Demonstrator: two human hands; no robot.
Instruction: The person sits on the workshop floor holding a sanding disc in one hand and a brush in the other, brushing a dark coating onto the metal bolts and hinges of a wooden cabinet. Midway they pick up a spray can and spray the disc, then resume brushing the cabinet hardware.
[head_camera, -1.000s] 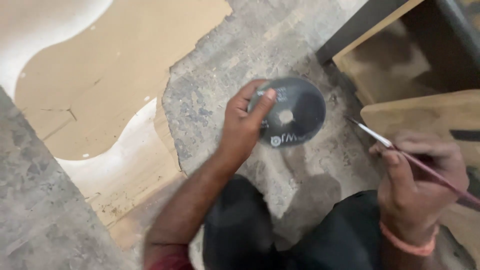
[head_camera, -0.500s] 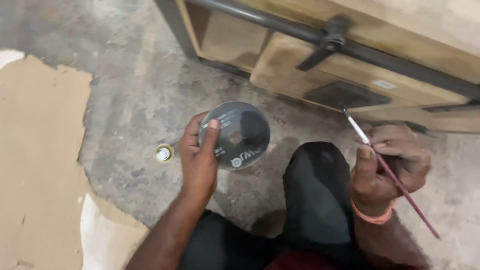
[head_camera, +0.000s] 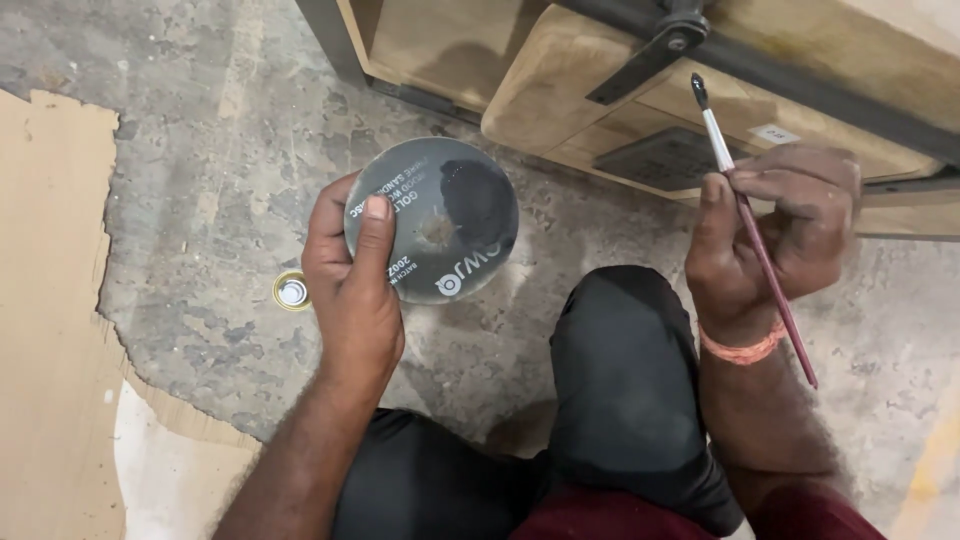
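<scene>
I note a rough grey concrete floor (head_camera: 230, 120), torn cardboard sheet (head_camera: 45, 300) at left, wooden cabinet (head_camera: 560, 90) with dark metal framing far right.

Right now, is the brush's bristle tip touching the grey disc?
No, the right hand holds the brush apart from the disc in the left hand.

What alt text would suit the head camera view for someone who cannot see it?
A person crouching on a concrete floor holds a grey disc in the left hand and a thin paintbrush in the right hand, beside a wooden cabinet. A small round cap lies nearby.
</scene>
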